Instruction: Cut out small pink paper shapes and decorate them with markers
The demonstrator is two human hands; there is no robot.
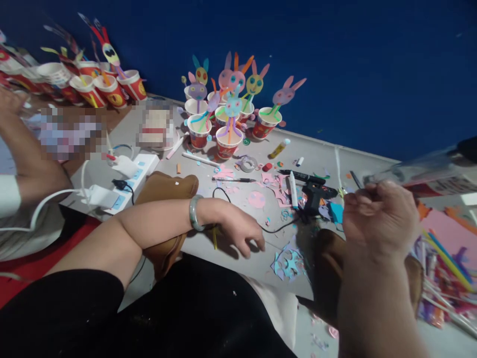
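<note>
My left hand (242,231), with a greenish bangle (194,213) on the wrist, hovers low over the floor. Its fingers curl loosely, thumb apart, and hold nothing I can see. Beyond it lie a pink paper oval (257,199) and a black pen (233,179). My right hand (380,219) is raised at the right, closed at the narrow end of a clear plastic bottle (439,184) with a red and white label; the bottle is blurred, its grip partly hidden. Nearby are a black glue gun (315,196), a white marker (293,190) and blue paper scraps (288,262).
Paper cups with bunny-faced figures (229,141) stand by the blue wall (335,59); more cups (132,84) stand farther left. A power strip (139,171) with cords lies left, beside another person's arm (32,144). Tape (247,163) and coloured craft pieces (447,258) lie about.
</note>
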